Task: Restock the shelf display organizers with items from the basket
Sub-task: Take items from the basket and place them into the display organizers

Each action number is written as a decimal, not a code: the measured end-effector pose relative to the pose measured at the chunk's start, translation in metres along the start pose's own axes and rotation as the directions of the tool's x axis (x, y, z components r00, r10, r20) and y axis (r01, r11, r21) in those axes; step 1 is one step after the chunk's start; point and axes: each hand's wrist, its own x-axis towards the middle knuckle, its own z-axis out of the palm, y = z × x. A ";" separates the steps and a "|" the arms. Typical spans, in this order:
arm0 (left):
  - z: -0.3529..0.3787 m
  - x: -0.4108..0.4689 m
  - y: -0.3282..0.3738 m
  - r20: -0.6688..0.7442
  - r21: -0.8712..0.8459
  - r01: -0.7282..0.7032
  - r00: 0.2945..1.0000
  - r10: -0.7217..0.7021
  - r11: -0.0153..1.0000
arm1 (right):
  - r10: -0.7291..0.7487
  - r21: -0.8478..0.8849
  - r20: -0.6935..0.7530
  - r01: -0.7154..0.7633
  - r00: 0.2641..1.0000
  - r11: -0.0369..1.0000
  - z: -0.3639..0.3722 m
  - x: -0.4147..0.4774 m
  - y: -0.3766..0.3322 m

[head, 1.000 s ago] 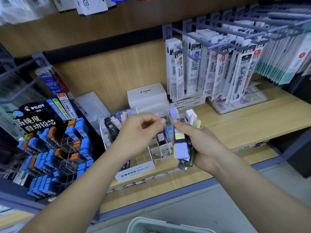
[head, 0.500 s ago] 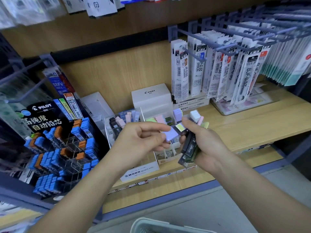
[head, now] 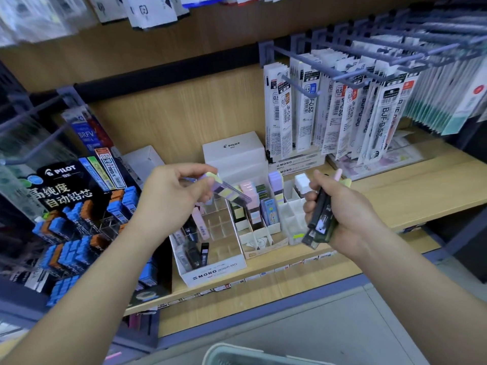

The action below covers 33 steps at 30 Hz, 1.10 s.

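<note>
Shelving [head: 421,191] of pale wood carries the white MONO organizer [head: 216,270] with a smaller divided organizer [head: 263,243] just to its right, and the basket [head: 237,351] shows its rim at the bottom edge. Above the MONO organizer the left hand [head: 168,198] pinches a lilac lead case [head: 232,192] by one end, tilted, clear of the compartments. The right hand [head: 345,214] is clenched round a bundle of dark lead cases [head: 320,219] near the smaller organizer's right side.
</note>
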 end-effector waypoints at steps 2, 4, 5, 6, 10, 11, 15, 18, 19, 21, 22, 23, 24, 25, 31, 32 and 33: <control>0.011 0.008 0.006 0.014 -0.049 -0.009 1.000 0.010 0.999 | -0.026 -0.007 -0.016 0.026 1.000 1.000 -0.004 0.002 -0.007; 0.030 0.020 0.013 0.037 -0.037 -0.054 0.998 0.055 0.998 | -0.044 -0.038 -0.021 0.043 0.999 0.998 -0.007 0.004 -0.012; 0.041 0.026 0.017 0.051 -0.013 -0.093 0.994 0.094 0.996 | -0.046 -0.052 -0.022 0.045 0.999 0.998 -0.009 0.004 -0.013; 0.053 0.032 0.020 0.068 0.023 -0.142 0.988 0.141 0.990 | -0.046 -0.066 -0.022 0.045 0.999 0.997 -0.011 0.004 -0.014; 0.088 0.052 0.023 0.162 0.324 -0.330 0.943 0.291 0.887 | -0.037 -0.075 -0.018 0.036 0.999 0.997 -0.016 0.006 -0.017; 0.094 0.056 0.022 0.189 0.379 -0.363 0.931 0.313 0.851 | -0.034 -0.075 -0.012 0.033 0.999 0.997 -0.017 0.006 -0.018; 0.109 0.066 0.012 0.316 0.512 -0.456 0.888 0.335 0.728 | -0.029 -0.093 0.000 0.029 1.000 0.995 -0.021 0.007 -0.018; 0.113 0.069 0.012 0.329 0.527 -0.477 0.878 0.348 0.704 | -0.027 -0.105 0.005 0.027 1.000 0.994 -0.023 0.008 -0.019; 0.114 0.070 0.014 0.338 0.542 -0.486 0.873 0.352 0.685 | -0.026 -0.107 0.009 0.027 1.000 0.994 -0.023 0.009 -0.018; 0.113 0.071 0.020 0.371 0.590 -0.504 0.863 0.343 0.630 | -0.024 -0.109 0.017 0.026 1.000 0.994 -0.023 0.009 -0.018; 0.113 0.071 0.022 0.387 0.606 -0.514 0.857 0.340 0.606 | -0.023 -0.108 0.020 0.025 1.000 0.994 -0.023 0.009 -0.018; 0.113 0.072 0.024 0.403 0.613 -0.525 0.850 0.338 0.590 | -0.023 -0.109 0.024 0.025 0.999 0.994 -0.023 0.009 -0.018; 0.113 0.072 0.025 0.418 0.612 -0.537 0.843 0.338 0.581 | -0.023 -0.111 0.027 0.026 0.999 0.994 -0.023 0.009 -0.018; 0.114 0.073 0.025 0.429 0.607 -0.545 0.838 0.338 0.579 | -0.022 -0.115 0.029 0.026 0.999 0.993 -0.023 0.009 -0.018; 0.112 0.074 0.023 0.411 0.562 -0.536 0.842 0.350 0.630 | -0.012 -0.163 0.033 0.018 0.999 0.986 -0.028 0.009 -0.017; 0.111 0.074 0.024 0.401 0.552 -0.533 0.844 0.356 0.641 | -0.010 -0.159 0.029 0.014 1.000 0.987 -0.029 0.008 -0.018; 0.109 0.074 0.025 0.387 0.533 -0.520 0.851 0.354 0.668 | -0.008 -0.154 0.029 0.012 1.000 0.988 -0.029 0.007 -0.018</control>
